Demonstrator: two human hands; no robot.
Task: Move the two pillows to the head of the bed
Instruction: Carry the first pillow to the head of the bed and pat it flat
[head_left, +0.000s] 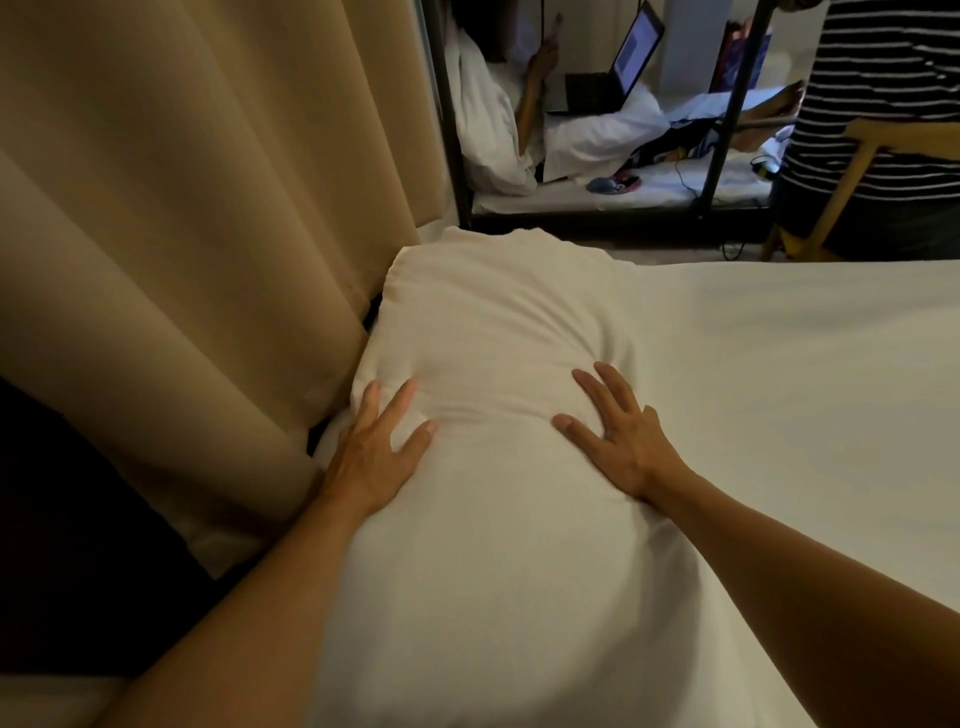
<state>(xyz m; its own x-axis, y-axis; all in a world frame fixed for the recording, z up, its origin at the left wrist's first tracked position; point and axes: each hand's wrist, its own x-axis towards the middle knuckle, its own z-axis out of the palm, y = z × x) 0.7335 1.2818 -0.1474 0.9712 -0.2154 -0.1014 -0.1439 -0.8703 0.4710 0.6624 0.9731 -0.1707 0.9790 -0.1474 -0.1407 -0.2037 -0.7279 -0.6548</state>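
Your left hand and right hand press flat, fingers spread (gripping nothing), seemingly to settle the pillow beside the curtain.

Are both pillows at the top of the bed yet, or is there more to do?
Looks done: one white pillow lies along the bed's edge beside the beige curtain, though I can't tell if that edge is the head. In hand: the left hand and right hand press flat on it, fingers spread. Left: I can only make out one pillow for sure, so the second may still need moving.
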